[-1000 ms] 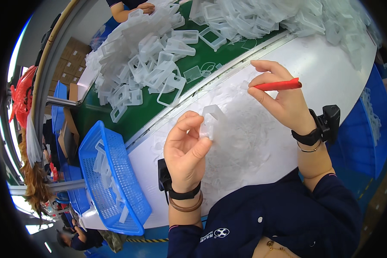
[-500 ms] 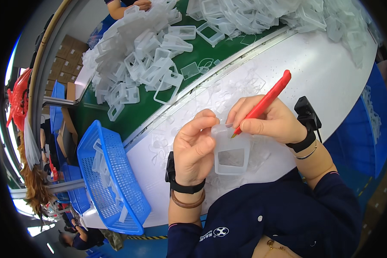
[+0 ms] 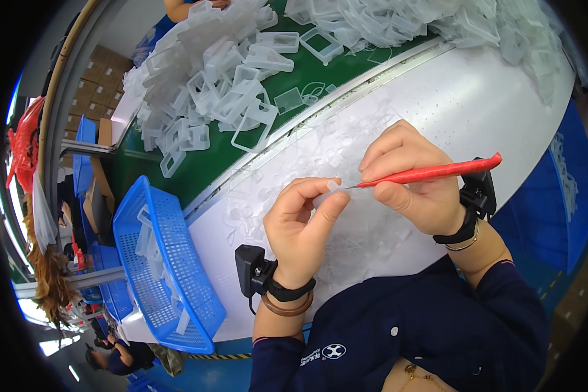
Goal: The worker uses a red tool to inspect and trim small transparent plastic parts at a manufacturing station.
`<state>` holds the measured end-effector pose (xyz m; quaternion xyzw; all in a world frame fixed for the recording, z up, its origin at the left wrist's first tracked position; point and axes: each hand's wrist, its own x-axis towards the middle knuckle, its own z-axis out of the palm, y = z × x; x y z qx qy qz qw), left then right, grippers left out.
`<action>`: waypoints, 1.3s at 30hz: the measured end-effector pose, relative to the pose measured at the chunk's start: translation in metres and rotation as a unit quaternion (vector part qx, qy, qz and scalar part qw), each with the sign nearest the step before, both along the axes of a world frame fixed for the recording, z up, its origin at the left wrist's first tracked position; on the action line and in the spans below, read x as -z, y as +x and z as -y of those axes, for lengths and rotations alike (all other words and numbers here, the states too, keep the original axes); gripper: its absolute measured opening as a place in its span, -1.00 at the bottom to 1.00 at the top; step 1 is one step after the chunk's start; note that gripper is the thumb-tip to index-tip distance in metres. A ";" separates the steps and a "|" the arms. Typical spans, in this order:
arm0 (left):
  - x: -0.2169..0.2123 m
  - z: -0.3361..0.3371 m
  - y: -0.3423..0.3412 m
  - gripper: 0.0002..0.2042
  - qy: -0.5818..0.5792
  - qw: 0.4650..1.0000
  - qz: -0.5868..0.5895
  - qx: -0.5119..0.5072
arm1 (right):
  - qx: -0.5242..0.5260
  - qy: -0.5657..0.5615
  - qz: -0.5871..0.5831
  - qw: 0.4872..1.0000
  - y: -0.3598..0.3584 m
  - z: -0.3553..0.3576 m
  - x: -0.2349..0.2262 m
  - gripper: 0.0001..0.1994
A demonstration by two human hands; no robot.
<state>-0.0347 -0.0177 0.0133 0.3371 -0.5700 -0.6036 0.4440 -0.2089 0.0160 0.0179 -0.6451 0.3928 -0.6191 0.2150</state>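
My left hand [image 3: 298, 225] pinches a translucent plastic case [image 3: 333, 188] between thumb and fingers. The case is tipped so that only a small part shows; the fingers hide the rest. In my right hand [image 3: 417, 186] is a red-handled trimming knife [image 3: 438, 172], held like a pen, its handle pointing right. The thin metal tip meets the edge of the case beside my left fingertips. Both hands are above the white table [image 3: 467, 108], where thin clear plastic scraps [image 3: 349, 238] lie scattered.
Beyond the table edge, a green surface [image 3: 193, 171] bears a heap of translucent plastic cases [image 3: 232, 85]. More cases [image 3: 372, 23] are piled at the back right. At the left stands a blue perforated basket [image 3: 199, 287] with some pieces inside. A co-worker's arm [image 3: 179, 9] shows at the top.
The case has been turned from facing me to nearly edge-on in my left hand. The knife has swung from slanting upward to lying almost level, its tip still at the case.
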 end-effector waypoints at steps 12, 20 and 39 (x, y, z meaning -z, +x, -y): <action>-0.002 0.001 -0.002 -0.85 -0.140 0.985 0.104 -0.003 | -0.004 0.006 -0.013 1.000 0.002 0.003 0.005 -0.92; 0.001 -0.004 -0.002 -0.86 -0.151 0.980 0.130 -0.017 | -0.017 0.014 -0.038 0.999 -0.001 0.000 0.003 -0.92; -0.013 -0.006 0.005 -0.91 -0.070 0.993 0.088 -0.036 | 0.183 -0.110 -0.120 0.970 -0.015 0.019 0.017 -0.91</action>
